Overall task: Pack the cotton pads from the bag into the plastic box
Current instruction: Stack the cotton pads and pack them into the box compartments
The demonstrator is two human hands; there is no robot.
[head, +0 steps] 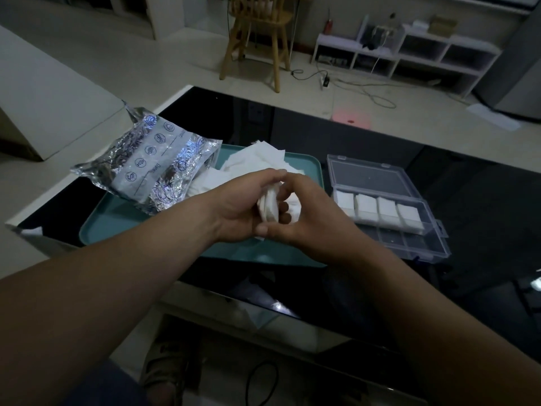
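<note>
Single head-worn wide-angle view, aimed forward and down.
It looks from close above over the near edge of the dark glass table (483, 200), which fills the middle ground, with the room floor and a wooden chair (257, 30) far beyond.

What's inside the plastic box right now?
The plastic box holds four stacks of cotton pads in its far row. The near row looks bare, but the right hand covers its left end.
</note>
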